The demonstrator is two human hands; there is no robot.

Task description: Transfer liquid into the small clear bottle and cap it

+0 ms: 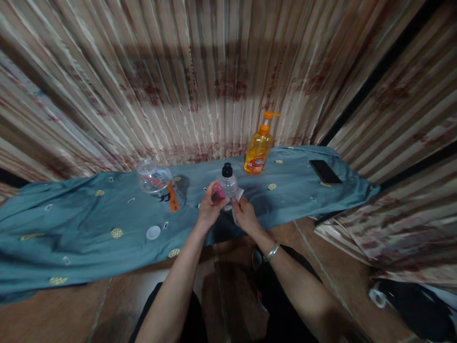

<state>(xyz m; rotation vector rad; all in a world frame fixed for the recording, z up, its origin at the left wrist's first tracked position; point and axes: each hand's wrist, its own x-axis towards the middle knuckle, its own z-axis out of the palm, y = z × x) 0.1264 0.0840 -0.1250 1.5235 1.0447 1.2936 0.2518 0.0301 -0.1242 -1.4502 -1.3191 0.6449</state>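
Note:
A small clear bottle (230, 185) with a black cap and a pink patch on its left side stands upright between my hands, above the front part of the cloth-covered surface. My left hand (210, 204) is closed around the bottle's left side, thumb in front. On the other side, my right hand (245, 214) pinches a thin white piece (239, 193) against the bottle. Whether this is a tissue or a loose label, I cannot tell. My fingers hide part of the bottle's lower half.
A teal patterned cloth (85, 224) covers the long narrow surface. Left of my hands are a clear plastic jar (160, 188) lying tilted and a white round lid (153, 232). An orange pump bottle (259, 150) stands behind; a black phone (325, 171) lies right. Curtains (214, 85) hang behind.

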